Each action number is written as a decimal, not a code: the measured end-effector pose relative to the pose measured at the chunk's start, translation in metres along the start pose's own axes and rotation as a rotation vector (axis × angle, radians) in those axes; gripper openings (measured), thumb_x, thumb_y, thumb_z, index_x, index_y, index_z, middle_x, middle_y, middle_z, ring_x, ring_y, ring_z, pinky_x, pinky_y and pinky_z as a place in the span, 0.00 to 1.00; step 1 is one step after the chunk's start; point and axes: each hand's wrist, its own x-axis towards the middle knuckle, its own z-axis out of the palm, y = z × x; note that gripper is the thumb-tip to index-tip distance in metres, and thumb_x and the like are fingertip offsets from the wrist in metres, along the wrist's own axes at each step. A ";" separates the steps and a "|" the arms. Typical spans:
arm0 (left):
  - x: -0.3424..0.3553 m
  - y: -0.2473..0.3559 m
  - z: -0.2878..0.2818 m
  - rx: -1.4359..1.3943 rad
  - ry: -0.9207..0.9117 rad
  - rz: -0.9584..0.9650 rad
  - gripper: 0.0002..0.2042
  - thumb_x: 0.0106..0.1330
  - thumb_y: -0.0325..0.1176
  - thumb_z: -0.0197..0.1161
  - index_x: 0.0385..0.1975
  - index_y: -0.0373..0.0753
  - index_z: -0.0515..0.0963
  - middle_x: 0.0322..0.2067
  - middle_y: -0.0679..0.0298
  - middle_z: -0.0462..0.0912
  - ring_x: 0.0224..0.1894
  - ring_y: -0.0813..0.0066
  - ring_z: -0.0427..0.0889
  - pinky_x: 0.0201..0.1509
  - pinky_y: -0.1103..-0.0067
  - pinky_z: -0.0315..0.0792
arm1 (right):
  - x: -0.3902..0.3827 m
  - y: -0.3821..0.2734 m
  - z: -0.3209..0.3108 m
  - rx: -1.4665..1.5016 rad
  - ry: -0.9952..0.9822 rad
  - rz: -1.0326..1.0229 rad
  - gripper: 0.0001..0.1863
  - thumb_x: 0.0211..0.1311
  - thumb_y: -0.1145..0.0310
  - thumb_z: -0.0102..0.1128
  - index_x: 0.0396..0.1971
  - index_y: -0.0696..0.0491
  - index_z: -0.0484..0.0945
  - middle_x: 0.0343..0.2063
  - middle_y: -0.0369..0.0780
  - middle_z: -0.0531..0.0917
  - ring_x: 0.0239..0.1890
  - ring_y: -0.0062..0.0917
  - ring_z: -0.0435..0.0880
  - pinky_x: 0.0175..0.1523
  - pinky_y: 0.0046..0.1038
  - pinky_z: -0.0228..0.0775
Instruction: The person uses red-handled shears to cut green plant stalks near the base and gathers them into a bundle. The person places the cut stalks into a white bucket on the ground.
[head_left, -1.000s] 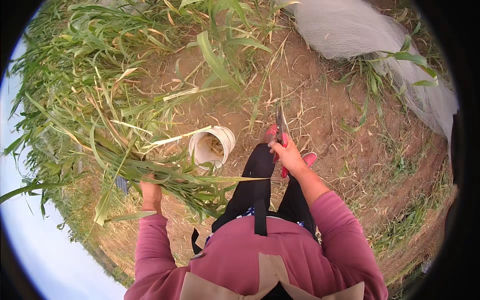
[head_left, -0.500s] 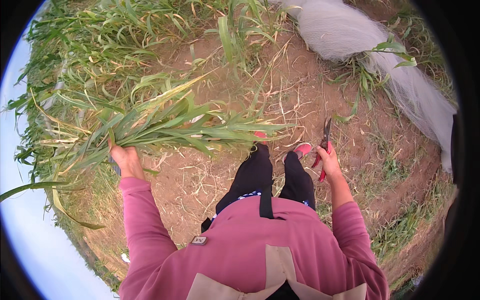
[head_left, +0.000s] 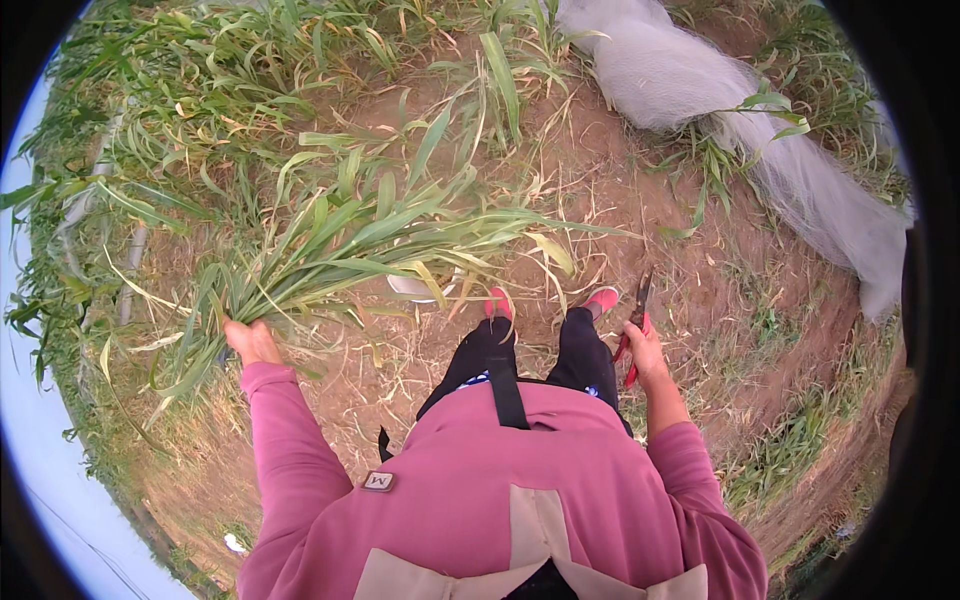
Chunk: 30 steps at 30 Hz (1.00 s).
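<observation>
My left hand (head_left: 253,342) is closed around a thick bundle of long green leafy stalks (head_left: 330,245), held out to my left. The leaves fan away to the right above the ground, some of them yellowing. In my right hand (head_left: 645,345) is a pair of pruning shears (head_left: 640,318) with red handles and dark blades that point away from me. The shears are beside my right leg, apart from the stalks. Part of the left fingers is hidden by leaves.
Standing green plants (head_left: 230,90) grow thickly at the far left. A bunched white net (head_left: 690,95) lies across the far right. Dry cut stems litter the brown soil (head_left: 600,170) near my red shoes (head_left: 602,300). A white object (head_left: 415,287) lies partly under the leaves.
The bundle in my left hand has swung, its leaves now spreading wider and a pale object below showing more. My right hand and the shears have shifted slightly down and left in view.
</observation>
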 end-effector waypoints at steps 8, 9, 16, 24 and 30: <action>0.080 0.062 -0.113 0.008 0.008 0.135 0.20 0.66 0.40 0.54 0.55 0.37 0.66 0.54 0.58 0.71 0.51 0.61 0.73 0.57 0.66 0.68 | -0.002 -0.003 0.042 -0.151 -0.123 0.015 0.11 0.58 0.65 0.55 0.37 0.55 0.71 0.27 0.36 0.77 0.30 0.22 0.77 0.40 0.25 0.69; 0.092 0.070 -0.126 0.071 0.017 0.203 0.20 0.66 0.39 0.55 0.54 0.37 0.67 0.53 0.58 0.71 0.50 0.61 0.73 0.57 0.66 0.69 | 0.003 0.001 0.040 -0.186 -0.119 0.016 0.11 0.58 0.64 0.55 0.36 0.54 0.71 0.27 0.36 0.77 0.30 0.22 0.77 0.40 0.25 0.68; 0.061 0.142 -0.134 0.112 -0.017 0.454 0.20 0.66 0.40 0.54 0.54 0.35 0.67 0.52 0.58 0.72 0.50 0.62 0.72 0.57 0.68 0.67 | 0.062 -0.019 0.040 -0.270 -0.117 0.019 0.11 0.58 0.58 0.56 0.30 0.50 0.72 0.23 0.33 0.76 0.25 0.19 0.75 0.32 0.22 0.65; -0.011 0.147 -0.140 -0.151 0.226 0.314 0.23 0.60 0.56 0.55 0.46 0.43 0.72 0.38 0.62 0.74 0.40 0.67 0.74 0.50 0.63 0.70 | 0.067 -0.074 0.068 -0.404 -0.331 -0.003 0.14 0.58 0.57 0.56 0.36 0.50 0.69 0.26 0.34 0.76 0.28 0.21 0.76 0.36 0.25 0.69; -0.017 0.131 -0.157 -0.387 -0.592 0.107 0.19 0.61 0.54 0.54 0.34 0.42 0.70 0.15 0.71 0.58 0.18 0.79 0.59 0.22 0.82 0.58 | 0.072 -0.096 0.083 -0.448 -0.289 -0.059 0.09 0.59 0.61 0.54 0.29 0.51 0.71 0.20 0.31 0.71 0.23 0.17 0.67 0.31 0.22 0.60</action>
